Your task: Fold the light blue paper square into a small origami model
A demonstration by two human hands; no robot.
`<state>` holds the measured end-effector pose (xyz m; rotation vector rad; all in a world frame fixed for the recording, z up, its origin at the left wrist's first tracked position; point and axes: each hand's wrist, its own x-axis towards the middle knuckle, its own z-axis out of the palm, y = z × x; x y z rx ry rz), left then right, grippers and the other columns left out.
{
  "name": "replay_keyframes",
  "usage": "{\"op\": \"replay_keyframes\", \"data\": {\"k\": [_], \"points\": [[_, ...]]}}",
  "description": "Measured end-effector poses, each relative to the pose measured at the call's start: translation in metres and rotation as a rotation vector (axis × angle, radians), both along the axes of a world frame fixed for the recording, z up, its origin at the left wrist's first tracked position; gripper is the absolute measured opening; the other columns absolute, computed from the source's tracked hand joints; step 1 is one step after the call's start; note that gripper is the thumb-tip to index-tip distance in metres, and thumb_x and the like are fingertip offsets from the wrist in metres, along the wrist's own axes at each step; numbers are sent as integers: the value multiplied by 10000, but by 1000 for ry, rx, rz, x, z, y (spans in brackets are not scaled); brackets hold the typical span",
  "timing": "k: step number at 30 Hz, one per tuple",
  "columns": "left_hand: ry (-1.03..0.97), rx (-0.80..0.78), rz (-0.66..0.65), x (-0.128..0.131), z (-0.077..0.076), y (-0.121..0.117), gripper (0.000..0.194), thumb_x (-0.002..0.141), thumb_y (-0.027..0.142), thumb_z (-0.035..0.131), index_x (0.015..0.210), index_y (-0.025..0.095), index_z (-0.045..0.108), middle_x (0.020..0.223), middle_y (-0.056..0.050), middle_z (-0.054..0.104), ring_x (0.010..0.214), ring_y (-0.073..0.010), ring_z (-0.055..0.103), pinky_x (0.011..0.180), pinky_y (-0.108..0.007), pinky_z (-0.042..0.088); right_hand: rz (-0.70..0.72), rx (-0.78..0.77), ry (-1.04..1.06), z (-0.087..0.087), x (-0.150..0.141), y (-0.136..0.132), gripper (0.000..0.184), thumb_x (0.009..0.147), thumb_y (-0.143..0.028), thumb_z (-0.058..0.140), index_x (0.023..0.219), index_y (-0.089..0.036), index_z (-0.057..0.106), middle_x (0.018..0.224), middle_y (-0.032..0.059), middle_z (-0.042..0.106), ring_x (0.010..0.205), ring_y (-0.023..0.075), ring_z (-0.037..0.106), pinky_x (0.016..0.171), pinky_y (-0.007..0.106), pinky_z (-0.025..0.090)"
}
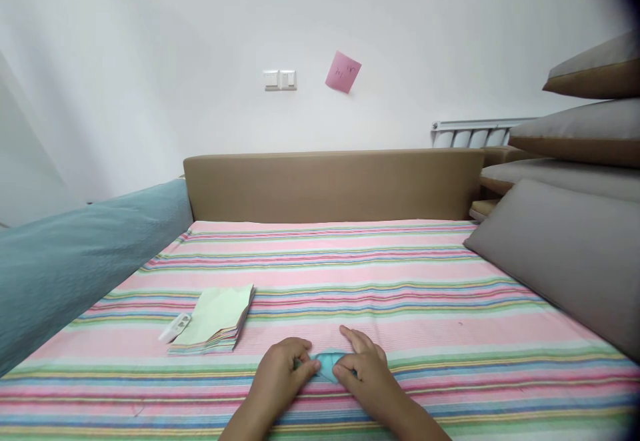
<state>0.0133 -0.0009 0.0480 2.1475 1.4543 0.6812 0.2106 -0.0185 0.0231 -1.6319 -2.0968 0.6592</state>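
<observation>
A small piece of folded blue paper (329, 365) lies low over the striped cloth, between my two hands. My left hand (287, 369) pinches its left end with thumb and fingers. On the other side, my right hand (364, 367) grips the right end between thumb and forefinger, its other fingers stretched forward. Both hands cover the ends of the paper, so its full shape is hidden. To the left sits a stack of coloured paper sheets (215, 317), a pale green one on top. Against its left edge rests a small white object (175, 327) of unclear kind.
A striped bedspread (350, 267) covers the surface. A brown padded board (330, 187) runs along the back. Grey cushions (565, 247) pile up at the right, and a blue-covered backrest (100, 247) borders the left. A pink note (343, 72) and switches (280, 80) are on the wall.
</observation>
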Motion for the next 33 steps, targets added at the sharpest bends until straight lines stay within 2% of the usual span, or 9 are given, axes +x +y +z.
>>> {"op": "replay_keyframes", "data": {"k": [2, 5, 7, 13, 20, 28, 33], "points": [[64, 18, 62, 4, 0, 0, 182, 781, 268, 553, 617, 199, 593, 833, -21, 678, 845, -181, 614, 712, -240, 429, -8, 18, -15, -1, -1, 0, 325, 836, -422, 449, 680, -237, 667, 1453, 6, 316, 1319, 262, 249, 1012, 469, 183], [127, 18, 123, 8, 1, 2, 54, 733, 199, 559, 755, 191, 608, 737, 3, 652, 713, -159, 598, 625, -226, 397, -14, 38, -39, 0, -2, 0, 324, 834, -420, 450, 670, -243, 665, 1451, -5, 319, 1317, 253, 252, 1010, 469, 180], [147, 4, 126, 11, 3, 4, 140, 712, 185, 566, 839, 195, 625, 747, 6, 654, 701, -154, 593, 614, -221, 382, -15, 34, -51, 1, -3, 0, 321, 834, -420, 447, 677, -252, 670, 1449, -12, 322, 1316, 251, 255, 1009, 472, 179], [227, -47, 83, 16, 12, 8, 149, 703, 146, 530, 680, 207, 664, 725, 9, 658, 709, -149, 588, 601, -212, 350, -7, 47, -82, 5, -5, -1, 299, 835, -399, 453, 697, -269, 684, 1429, -10, 360, 1294, 245, 298, 1003, 467, 181], [303, -77, 102, 16, 16, 10, 142, 674, 125, 565, 722, 213, 665, 754, 10, 658, 715, -151, 589, 607, -215, 349, 3, 79, -90, 1, -4, -1, 295, 848, -394, 439, 730, -301, 692, 1380, -28, 436, 1263, 230, 342, 999, 477, 162], [366, -48, 107, 17, 13, 10, 193, 669, 88, 524, 731, 217, 654, 770, -3, 658, 728, -163, 584, 619, -231, 343, 10, 116, -62, -4, -5, -1, 255, 849, -378, 467, 747, -319, 693, 1229, -41, 577, 1196, 232, 406, 995, 477, 150], [360, -68, 87, 15, 9, 13, 183, 654, 104, 550, 742, 222, 660, 778, 9, 663, 734, -156, 584, 617, -222, 345, 4, 131, -44, -4, -5, 0, 208, 835, -376, 498, 764, -325, 686, 1166, -43, 612, 1157, 218, 433, 997, 462, 146]]}}
